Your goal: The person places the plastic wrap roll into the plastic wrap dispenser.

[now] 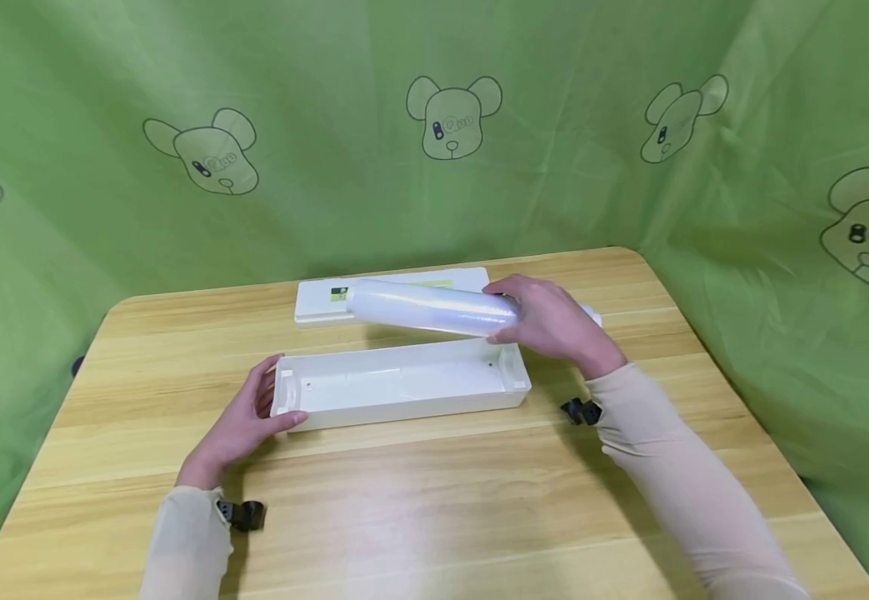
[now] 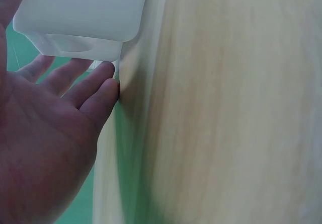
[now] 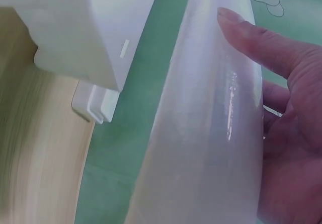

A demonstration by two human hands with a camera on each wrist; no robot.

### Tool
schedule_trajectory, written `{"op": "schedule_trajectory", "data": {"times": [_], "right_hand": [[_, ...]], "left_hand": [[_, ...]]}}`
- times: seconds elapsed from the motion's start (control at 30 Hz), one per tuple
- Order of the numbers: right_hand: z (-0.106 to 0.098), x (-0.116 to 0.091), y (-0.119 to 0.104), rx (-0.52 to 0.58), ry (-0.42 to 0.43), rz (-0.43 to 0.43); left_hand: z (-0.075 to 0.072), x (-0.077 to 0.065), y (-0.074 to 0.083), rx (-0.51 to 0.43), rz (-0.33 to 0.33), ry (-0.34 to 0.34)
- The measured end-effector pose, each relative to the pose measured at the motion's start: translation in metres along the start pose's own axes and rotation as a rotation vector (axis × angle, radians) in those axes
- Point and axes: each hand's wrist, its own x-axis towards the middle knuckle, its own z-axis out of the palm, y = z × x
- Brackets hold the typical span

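Observation:
My right hand [image 1: 550, 321] grips a roll of plastic wrap [image 1: 434, 307] near its right end, thumb in front and fingers behind. The roll is raised above the table, just behind an open white box [image 1: 404, 379]. In the right wrist view the shiny roll [image 3: 206, 113] fills the middle, with the thumb pressed along it. My left hand [image 1: 242, 421] holds the box at its left end, thumb at the front corner and fingers around the back corner. The left wrist view shows the fingers beside the end wall of the box [image 2: 83, 7].
A flat white lid [image 1: 317, 310] with a green label lies behind the box, partly covered by the roll. Everything rests on a wooden table [image 1: 434, 517]. A green curtain [image 1: 314, 200] with bear drawings stands along its back and sides.

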Motion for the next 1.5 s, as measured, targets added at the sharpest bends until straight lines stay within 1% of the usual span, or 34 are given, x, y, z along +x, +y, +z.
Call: {"op": "schedule_trajectory", "data": {"times": [0.47,0.73,1.0,1.5], "right_hand": [[0.011,0.005,-0.012,-0.024,-0.053,-0.091],[0.014,0.006,-0.023,-0.048,-0.07,-0.086],[0.021,0.008,-0.029,-0.051,-0.096,-0.121],[0.037,0.014,-0.043,-0.022,-0.125,-0.179]], "left_hand": [[0.0,0.0,0.001,-0.01,0.002,0.006],[0.0,0.0,0.001,-0.016,-0.003,0.004],[0.001,-0.001,0.002,-0.013,-0.016,0.003],[0.001,0.0,0.001,-0.012,0.003,0.008]]}}
